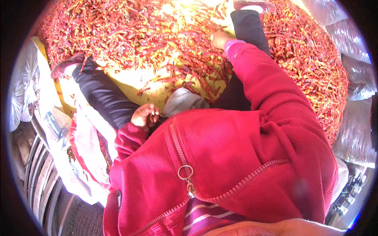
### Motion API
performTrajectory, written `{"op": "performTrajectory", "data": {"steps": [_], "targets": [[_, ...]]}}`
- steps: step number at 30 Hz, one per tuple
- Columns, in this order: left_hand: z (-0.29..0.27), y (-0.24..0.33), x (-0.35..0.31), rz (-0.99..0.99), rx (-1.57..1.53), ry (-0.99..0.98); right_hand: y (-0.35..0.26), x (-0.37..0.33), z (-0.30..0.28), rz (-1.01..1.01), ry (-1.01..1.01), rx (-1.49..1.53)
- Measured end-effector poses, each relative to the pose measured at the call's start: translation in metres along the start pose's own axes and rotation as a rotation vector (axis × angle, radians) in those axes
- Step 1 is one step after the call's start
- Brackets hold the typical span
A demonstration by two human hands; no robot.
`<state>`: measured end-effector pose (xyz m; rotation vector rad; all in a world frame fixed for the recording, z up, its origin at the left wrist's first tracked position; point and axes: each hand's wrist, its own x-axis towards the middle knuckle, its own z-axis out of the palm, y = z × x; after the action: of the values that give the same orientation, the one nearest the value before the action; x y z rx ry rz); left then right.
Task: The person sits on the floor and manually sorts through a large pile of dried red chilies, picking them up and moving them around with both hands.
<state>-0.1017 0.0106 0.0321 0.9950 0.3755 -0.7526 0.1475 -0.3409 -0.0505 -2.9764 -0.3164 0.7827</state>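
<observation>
Two hands are busy with dried red chillies (157, 35). The chillies lie in a big heap on a yellow sheet (130, 80) on the floor, all around the person's legs.

The right hand (219, 39) reaches far out and rests on the heap near a bare yellow patch. Its fingers are curled down into the chillies, so it cannot be told how wide it is or if it holds any. The left hand (145, 115) sits close to the body, by the knee. Its fingers are pinched narrow around what looks like one small chilli.

What could go wrong? The chilli in the left hand is small and dry. It could snap or slip out and fall into the lap of the red jacket (236, 157). The long reach of the right arm could push chillies off the pile, or the sleeve could drag some along. A shoe (65, 65) rests at the left edge of the heap and could crush chillies if the leg moves.

Room is tight. The legs lie in the heap itself. White and red bags (84, 149) crowd the left side. Clear plastic sacks (354, 74) stand along the right. The only open spot is the bare yellow patch between the legs.
</observation>
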Motion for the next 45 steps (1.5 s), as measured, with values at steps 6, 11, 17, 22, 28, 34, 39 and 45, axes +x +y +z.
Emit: {"op": "performTrajectory", "data": {"steps": [6, 11, 17, 22, 28, 34, 39, 45], "targets": [[-0.015, -0.008, -0.007, -0.076, -0.022, 0.001, -0.036, -0.039, -0.032, 0.102, -0.042, 0.251], [-0.014, -0.017, -0.004, 0.036, 0.008, 0.02, -0.029, -0.028, -0.017, 0.132, 0.038, 0.092], [-0.018, -0.008, 0.001, -0.056, 0.04, -0.082, -0.016, -0.045, -0.036, 0.148, -0.075, 0.717], [0.016, 0.016, 0.004, 0.035, 0.184, -0.102, -0.046, -0.123, -0.081, -0.087, -0.262, 1.176], [0.07, 0.054, 0.013, 0.118, 0.277, -0.097, -0.102, -0.168, -0.077, -0.512, -0.416, 1.32], [0.084, 0.062, 0.004, 0.129, 0.018, -0.076, -0.156, -0.19, -0.065, -0.71, -0.561, 1.154], [0.079, 0.057, 0.0, 0.224, 0.008, -0.02, -0.164, -0.189, -0.046, -0.69, -0.594, 1.155], [0.061, 0.049, 0.016, 0.25, 0.353, 0.001, -0.153, -0.187, -0.059, -0.616, -0.349, 1.211]]}}
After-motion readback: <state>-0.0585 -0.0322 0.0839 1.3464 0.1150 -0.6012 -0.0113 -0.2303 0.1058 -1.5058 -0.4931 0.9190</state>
